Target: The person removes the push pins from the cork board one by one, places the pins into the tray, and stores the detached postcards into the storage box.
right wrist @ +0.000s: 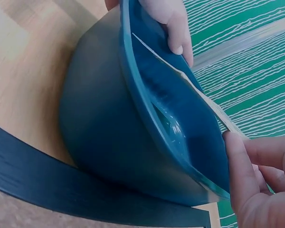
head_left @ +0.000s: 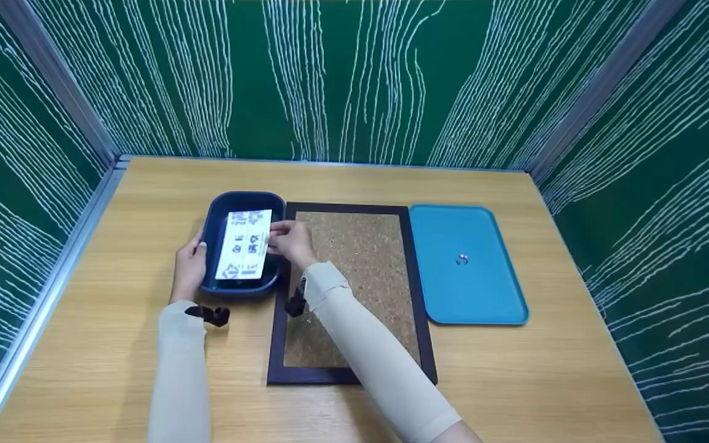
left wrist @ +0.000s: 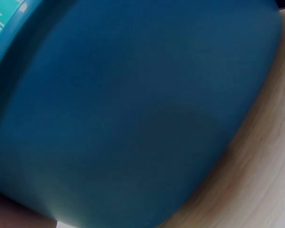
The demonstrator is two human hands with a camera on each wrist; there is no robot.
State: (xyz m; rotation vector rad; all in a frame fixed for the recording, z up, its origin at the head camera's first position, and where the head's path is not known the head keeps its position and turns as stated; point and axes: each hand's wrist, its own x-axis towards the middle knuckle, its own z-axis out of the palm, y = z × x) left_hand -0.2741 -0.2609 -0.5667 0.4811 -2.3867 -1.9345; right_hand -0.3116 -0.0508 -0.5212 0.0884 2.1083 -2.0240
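A deep navy-blue plastic basin (head_left: 248,200) stands on the left of the table; its outer wall (left wrist: 133,104) fills most of the left wrist view. My left hand (head_left: 189,267) grips the basin's left rim, thumb over the edge. At the opposite side, my right hand (head_left: 293,243) pinches the right edge of a white card (head_left: 244,245) printed with purple characters. The card lies tilted across the basin's opening and hides most of the inside. Beneath it, the right wrist view shows something clear and shiny (right wrist: 173,126) in the basin, its kind unclear.
A dark-framed cork board (head_left: 360,277) lies beside the basin, under my right forearm. Farther right is a turquoise tray (head_left: 471,295) with small pink and dark items (head_left: 462,259), too small to identify. Green walls with white lines close off the table's back and sides.
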